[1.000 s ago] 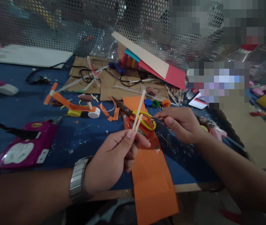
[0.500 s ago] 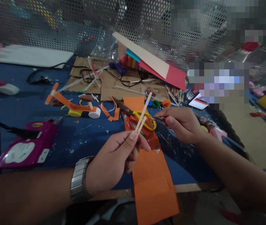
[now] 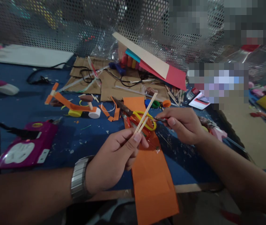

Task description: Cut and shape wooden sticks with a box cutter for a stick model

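Two thin wooden sticks (image 3: 147, 107), one longer than the other, stand up at a slant from the pinched thumb and fingers of my left hand (image 3: 116, 156). To the right, my right hand (image 3: 184, 125) is closed around a small tool (image 3: 162, 119) with a dark metal tip and a reddish handle; most of it is hidden in the fingers. Its tip points left towards the sticks, apart from them. Behind the sticks lie scissors (image 3: 136, 115) with yellow handles, on a long orange paper strip (image 3: 151, 184) that hangs over the table's front edge.
A small orange craft model (image 3: 71, 104) with bottle-cap-like wheels stands left of centre. Nearer lies a purple glue-gun-like device (image 3: 27, 142). Cardboard (image 3: 114, 90), coloured sheets (image 3: 147, 59) and cords are at the back. Coloured caps (image 3: 155, 104) sit behind my right hand.
The sticks have tipped slightly to the right as my left hand turned a little. My right hand has barely moved and keeps its grip on the tool.
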A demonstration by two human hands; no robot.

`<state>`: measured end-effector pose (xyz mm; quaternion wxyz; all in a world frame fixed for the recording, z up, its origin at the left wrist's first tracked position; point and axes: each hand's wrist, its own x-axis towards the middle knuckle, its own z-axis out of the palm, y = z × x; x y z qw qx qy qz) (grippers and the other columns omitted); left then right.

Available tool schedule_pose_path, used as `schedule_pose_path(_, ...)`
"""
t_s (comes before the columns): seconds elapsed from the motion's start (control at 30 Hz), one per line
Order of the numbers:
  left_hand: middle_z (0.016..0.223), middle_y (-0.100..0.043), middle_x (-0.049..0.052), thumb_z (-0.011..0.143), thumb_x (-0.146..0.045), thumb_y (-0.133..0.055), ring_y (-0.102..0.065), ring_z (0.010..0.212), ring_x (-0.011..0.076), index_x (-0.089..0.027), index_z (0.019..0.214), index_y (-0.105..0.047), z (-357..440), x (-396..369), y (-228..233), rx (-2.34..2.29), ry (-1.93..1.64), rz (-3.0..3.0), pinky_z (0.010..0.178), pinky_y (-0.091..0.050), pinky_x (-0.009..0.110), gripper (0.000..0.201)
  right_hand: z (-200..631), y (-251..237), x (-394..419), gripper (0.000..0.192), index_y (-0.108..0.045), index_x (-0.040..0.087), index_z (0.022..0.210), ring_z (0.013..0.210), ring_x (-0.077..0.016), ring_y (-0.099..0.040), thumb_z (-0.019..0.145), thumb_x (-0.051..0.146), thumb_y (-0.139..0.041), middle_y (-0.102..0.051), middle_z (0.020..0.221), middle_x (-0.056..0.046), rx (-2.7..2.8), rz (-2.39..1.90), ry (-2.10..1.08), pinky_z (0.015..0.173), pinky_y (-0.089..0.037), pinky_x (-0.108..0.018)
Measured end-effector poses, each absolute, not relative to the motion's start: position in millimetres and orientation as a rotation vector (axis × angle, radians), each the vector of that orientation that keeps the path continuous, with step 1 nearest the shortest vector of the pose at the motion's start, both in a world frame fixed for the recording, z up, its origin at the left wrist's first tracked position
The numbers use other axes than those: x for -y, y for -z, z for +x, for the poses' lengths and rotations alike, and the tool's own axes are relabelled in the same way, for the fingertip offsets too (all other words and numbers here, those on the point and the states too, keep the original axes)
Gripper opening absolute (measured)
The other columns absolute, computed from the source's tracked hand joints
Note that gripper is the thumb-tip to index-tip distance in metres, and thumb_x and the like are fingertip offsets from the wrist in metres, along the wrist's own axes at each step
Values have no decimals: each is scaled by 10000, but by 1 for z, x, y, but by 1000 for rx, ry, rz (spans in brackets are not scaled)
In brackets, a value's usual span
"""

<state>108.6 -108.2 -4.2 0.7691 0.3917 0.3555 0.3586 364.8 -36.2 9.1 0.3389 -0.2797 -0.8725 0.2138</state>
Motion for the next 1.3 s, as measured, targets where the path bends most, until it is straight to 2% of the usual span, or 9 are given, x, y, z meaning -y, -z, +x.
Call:
schedule_pose_path(0.37,541,-373,-111,1000,-633,-694,-275,445,43,-193,886,-637,107,107,4,-784,-801,892,426,-290,139,458,366,-7,36,376,-794,201,1094,595,-150,-602,1135,425,-495,-712,785,-37,2258,-723,-581,590,-464,-307)
schedule_pose_path(0.67,542,-375,-108,1022,-623,-667,-289,446,48,-192,948,-682,107,105,7,-806,-812,941,427,-290,148,437,366,-7,35,364,-787,179,1042,602,-134,-591,1133,387,-502,-711,800,-39,2264,-695,-579,611,-464,-289)
schedule_pose_path(0.9,556,-370,-108,982,-649,-707,-301,449,56,-182,1035,-736,107,104,6,-870,-813,947,422,-303,173,471,367,-7,34,347,-785,166,1101,694,-141,-656,1125,393,-524,-745,873,-58,2286,-720,-551,668,-486,-278)
schedule_pose_path(1.03,539,-373,-107,958,-641,-744,-312,438,57,-187,1042,-758,107,102,6,-905,-830,928,416,-317,176,461,367,-6,33,323,-780,169,1074,752,-146,-688,1117,383,-541,-751,889,-56,2284,-750,-519,692,-493,-270)
schedule_pose_path(1.3,580,-349,-98,924,-588,-815,-282,481,45,-176,1030,-793,109,97,8,-935,-860,812,428,-256,165,425,366,-5,34,306,-767,182,1068,801,-158,-725,1123,380,-540,-780,906,-48,2308,-872,-367,721,-500,-271)
